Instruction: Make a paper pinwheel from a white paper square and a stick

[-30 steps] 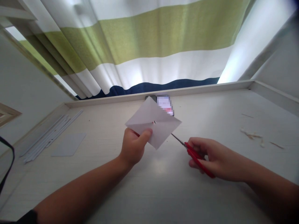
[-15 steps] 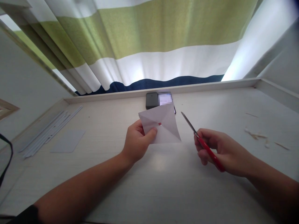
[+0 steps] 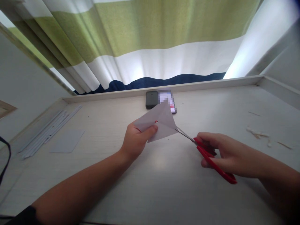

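My left hand (image 3: 137,140) pinches a folded white paper (image 3: 161,125) by its lower left corner and holds it above the pale table (image 3: 150,187). The paper carries a small red mark near my thumb. My right hand (image 3: 220,151) grips red-handled scissors (image 3: 211,159), fingers through the loops. The blades point left and their tips meet the right corner of the paper.
A dark rectangular device (image 3: 151,99) lies at the table's back edge, behind the paper. Several white strips (image 3: 49,129) and a flat white card (image 3: 67,141) lie at the left. Small scraps (image 3: 260,135) are scattered at the right. A striped curtain (image 3: 150,47) hangs behind.
The scissors swung from pointing up and away to pointing left, and the blades reached the paper's right corner. My left hand tilted the paper flatter.
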A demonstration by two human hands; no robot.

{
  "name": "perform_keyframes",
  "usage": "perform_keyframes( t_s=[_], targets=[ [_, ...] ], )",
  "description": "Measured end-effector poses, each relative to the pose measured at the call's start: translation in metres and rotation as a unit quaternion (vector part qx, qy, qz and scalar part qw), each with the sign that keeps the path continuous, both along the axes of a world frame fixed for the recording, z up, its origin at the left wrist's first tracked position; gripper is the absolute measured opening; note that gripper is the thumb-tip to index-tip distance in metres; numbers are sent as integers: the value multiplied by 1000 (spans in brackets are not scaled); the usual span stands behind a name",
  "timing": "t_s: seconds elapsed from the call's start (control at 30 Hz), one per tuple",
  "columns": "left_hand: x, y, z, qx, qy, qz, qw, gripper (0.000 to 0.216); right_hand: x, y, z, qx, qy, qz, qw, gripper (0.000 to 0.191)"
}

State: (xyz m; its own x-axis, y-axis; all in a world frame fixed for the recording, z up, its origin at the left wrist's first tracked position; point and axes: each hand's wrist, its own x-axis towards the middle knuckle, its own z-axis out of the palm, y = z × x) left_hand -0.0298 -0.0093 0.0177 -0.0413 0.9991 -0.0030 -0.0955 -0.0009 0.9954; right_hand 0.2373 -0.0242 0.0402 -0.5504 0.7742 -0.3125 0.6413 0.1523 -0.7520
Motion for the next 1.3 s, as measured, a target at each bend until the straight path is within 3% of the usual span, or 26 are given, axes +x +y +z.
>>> perform_keyframes(
  t_s=[0.13, 0.4, 0.7, 1.3],
  targets=[
    [-1, 3, -3, -5, -49, -19, 999, 24, 4, 3, 0, -11, -26, 13, 1000, 16],
    [-1, 2, -5, 0, -41, -6, 999, 25, 2, 2, -1, -53, -8, 35, 998, 19],
    [3, -4, 2, -23, -38, -43, 998, 28, -1, 2, -1, -126, 34, 42, 991, 22],
    [2, -5, 0, -31, -8, -22, 999, 27, -6, -1, -2, -113, 26, 54, 992, 25]
  ],
)
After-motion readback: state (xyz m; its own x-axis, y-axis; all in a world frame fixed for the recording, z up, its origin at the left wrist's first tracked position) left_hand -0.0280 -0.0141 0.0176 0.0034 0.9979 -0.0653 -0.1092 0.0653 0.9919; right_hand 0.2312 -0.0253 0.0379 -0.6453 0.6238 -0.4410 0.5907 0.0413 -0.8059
